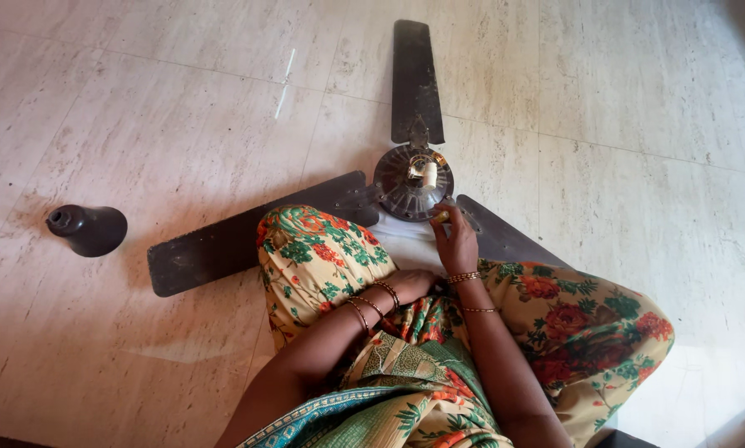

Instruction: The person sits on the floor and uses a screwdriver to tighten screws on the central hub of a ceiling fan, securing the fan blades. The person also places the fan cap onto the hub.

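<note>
marble floor (pixel 140 108), ceiling fan (pixel 413 178), dark cap (pixel 88 228)

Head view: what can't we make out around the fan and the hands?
- Left hand: fingers tucked behind the floral knee; grip unreadable.
- Right hand: a small yellowish thing at the fingertips, too small to identify.
- Ceiling fan: near parts of two blades hidden under the legs.
- Hub wiring: too small.
- Dark cone cover: inside hidden.

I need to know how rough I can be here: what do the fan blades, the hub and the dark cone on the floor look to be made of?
Blades: probably painted sheet metal; flat, thin, dark brown, dull and scuffed.
Hub: likely metal; dark, ribbed, with a slight sheen.
Cone: plastic or painted metal, can't tell; smooth, dark, soft highlight.
Right hand touches the hub's rim.
</note>
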